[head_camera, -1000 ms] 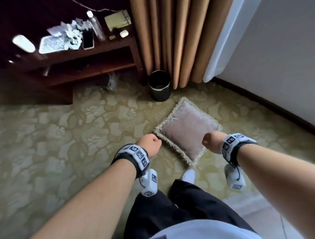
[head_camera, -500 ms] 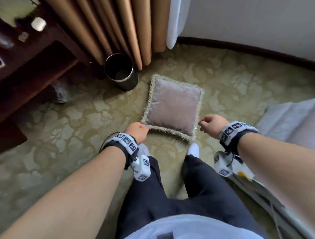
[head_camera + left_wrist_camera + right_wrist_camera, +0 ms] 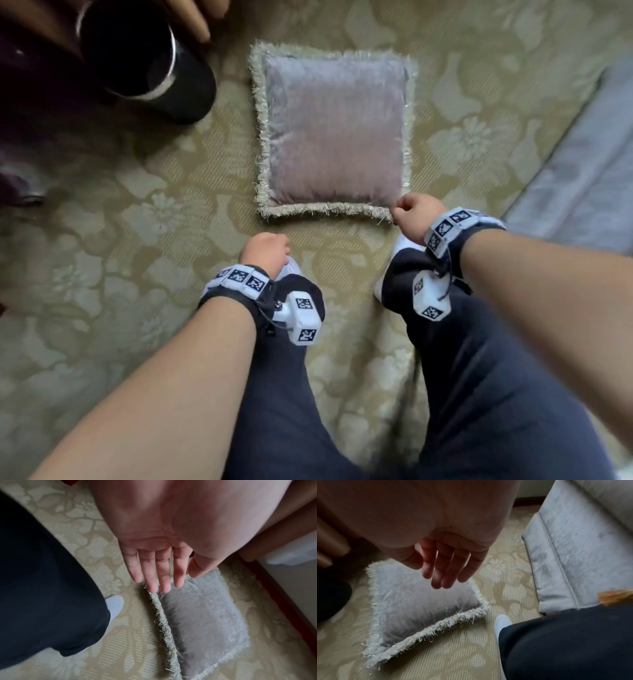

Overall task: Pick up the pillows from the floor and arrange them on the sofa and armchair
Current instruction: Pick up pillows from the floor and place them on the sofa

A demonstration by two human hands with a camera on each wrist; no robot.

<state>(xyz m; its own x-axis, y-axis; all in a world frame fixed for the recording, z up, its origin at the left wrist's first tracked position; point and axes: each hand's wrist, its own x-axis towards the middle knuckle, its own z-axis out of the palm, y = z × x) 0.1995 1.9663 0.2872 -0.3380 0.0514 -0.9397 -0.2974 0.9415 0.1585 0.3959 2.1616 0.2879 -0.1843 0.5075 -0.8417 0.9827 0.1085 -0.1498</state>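
1. The left hand (image 3: 154,555) is holding nothing. Its fingers (image 3: 150,577) are lying straight and loose, just above the near left corner of the pillow (image 3: 334,133).
2. The right hand (image 3: 447,563) is holding nothing too. Its fingers (image 3: 436,577) are hanging a little bent over the near right corner of the pillow.
3. If the fingers are touching the fringe (image 3: 447,623), I cannot tell.
4. The pillow is lying flat on the carpet (image 3: 137,212), right in front of the person's white shoes (image 3: 501,622).
5. A black bin (image 3: 144,61) is standing on the carpet near the far left corner of the pillow.
6. A grey sofa (image 3: 573,550) is sitting to the right, near the pillow but apart from it.
7. Dark trousers (image 3: 479,394) are covering both legs.
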